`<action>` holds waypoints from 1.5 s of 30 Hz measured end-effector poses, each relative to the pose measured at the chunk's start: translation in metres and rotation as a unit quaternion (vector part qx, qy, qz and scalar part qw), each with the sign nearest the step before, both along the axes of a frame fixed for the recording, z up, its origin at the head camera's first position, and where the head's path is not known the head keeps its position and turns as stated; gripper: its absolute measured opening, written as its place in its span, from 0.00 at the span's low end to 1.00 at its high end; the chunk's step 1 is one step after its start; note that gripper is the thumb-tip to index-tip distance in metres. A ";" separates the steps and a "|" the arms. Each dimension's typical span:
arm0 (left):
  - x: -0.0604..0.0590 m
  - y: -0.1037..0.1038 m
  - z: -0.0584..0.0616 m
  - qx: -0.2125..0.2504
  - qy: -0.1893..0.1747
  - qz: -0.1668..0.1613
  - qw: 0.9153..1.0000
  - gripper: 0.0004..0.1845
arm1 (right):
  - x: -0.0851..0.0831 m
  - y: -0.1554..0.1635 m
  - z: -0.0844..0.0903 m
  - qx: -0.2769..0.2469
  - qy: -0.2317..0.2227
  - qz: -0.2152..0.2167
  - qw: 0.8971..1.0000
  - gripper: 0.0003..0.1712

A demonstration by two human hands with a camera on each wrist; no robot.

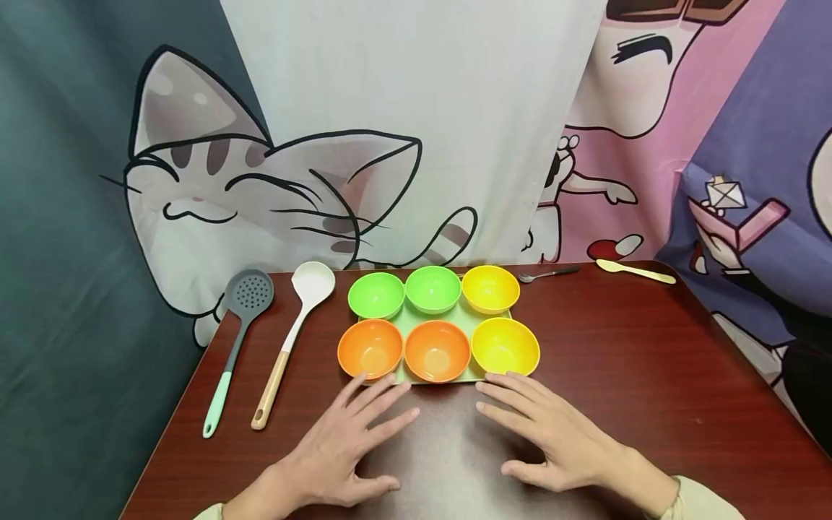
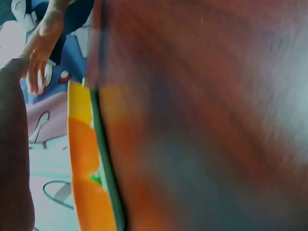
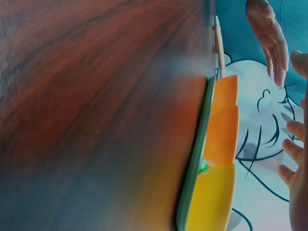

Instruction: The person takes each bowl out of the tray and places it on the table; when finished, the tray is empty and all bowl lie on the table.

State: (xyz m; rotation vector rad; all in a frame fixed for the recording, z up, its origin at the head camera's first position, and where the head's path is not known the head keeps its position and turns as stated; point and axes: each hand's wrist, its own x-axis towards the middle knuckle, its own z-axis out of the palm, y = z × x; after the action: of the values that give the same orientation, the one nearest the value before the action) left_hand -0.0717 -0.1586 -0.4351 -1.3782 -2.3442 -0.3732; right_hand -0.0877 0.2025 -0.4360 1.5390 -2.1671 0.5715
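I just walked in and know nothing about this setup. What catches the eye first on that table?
Six bright plastic bowls sit in two rows on a pale green tray at the middle of the dark red wooden table: two green and one yellow behind, two orange and one yellow in front. The left hand and right hand lie flat and spread just before the tray. A grey slotted spoon and a white ladle lie to the left.
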 end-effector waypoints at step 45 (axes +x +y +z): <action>-0.060 -0.052 -0.043 0.142 -0.340 0.323 0.872 0.76 | -0.023 0.031 -0.003 -0.081 -0.106 -0.163 0.978 0.43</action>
State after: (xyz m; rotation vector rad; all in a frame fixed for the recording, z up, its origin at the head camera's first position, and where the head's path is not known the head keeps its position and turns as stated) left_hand -0.1316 -0.2110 -0.4783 -0.2696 -2.9441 -1.0644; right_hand -0.1107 0.2333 -0.4390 1.0482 -2.3963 0.8060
